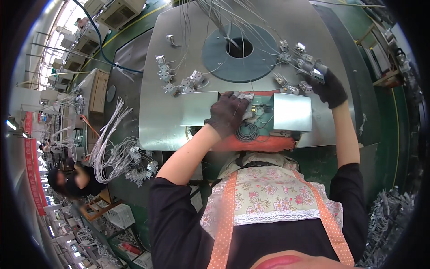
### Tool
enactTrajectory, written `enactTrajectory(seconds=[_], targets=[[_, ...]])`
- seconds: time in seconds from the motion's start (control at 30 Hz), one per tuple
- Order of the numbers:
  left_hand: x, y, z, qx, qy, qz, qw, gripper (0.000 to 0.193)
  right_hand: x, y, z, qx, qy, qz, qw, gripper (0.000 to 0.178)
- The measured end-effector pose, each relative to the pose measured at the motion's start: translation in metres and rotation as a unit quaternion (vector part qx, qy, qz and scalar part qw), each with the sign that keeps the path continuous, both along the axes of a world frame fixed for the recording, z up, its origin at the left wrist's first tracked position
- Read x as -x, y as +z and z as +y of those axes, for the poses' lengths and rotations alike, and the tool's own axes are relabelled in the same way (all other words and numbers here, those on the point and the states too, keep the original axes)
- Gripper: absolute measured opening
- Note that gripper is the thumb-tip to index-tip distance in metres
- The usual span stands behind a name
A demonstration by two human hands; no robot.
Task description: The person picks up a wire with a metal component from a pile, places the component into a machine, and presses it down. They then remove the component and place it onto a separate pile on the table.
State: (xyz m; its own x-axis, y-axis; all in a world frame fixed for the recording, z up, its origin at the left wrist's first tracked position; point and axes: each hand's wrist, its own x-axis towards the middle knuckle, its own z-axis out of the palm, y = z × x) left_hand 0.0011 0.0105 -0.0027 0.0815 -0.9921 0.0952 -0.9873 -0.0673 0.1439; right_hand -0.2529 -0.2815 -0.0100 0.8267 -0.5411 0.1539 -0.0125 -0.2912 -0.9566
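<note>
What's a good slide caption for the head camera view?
Gloved left hand over a sheet-metal housing with a coiled grey cable, gloved right hand at wired metal blocks on a metal worktable.

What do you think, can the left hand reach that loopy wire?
Probably yes: the loopy wire lies close beside the left hand, and I see nothing covering it.

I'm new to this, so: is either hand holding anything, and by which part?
The right hand seems to hold a small metal block by its right side; for the left hand, I cannot tell.
</note>
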Motion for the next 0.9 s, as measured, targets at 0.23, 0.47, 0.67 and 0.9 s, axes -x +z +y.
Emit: enactTrajectory(seconds=[0.23, 0.47, 0.67, 0.9], targets=[[-0.009, -0.014, -0.001, 0.05, -0.037, 0.004, 0.998, 0.053, 0.008, 0.082, 0.074, -0.414, 0.034, -0.12, 0.902, 0.056], [-0.01, -0.017, -0.003, 0.072, -0.057, 0.021, 0.996, 0.062, 0.002, 0.101, 0.099, -0.22, 0.119, -0.057, 0.966, 0.068], [-0.012, -0.017, -0.007, 0.044, -0.093, 0.027, 0.994, 0.059, 0.012, 0.102, 0.106, -0.421, 0.231, -0.199, 0.854, 0.066], [-0.009, -0.006, -0.009, 0.04, -0.103, 0.016, 0.994, 0.056, -0.026, 0.083, 0.125, -0.425, 0.127, -0.179, 0.878, 0.046]])
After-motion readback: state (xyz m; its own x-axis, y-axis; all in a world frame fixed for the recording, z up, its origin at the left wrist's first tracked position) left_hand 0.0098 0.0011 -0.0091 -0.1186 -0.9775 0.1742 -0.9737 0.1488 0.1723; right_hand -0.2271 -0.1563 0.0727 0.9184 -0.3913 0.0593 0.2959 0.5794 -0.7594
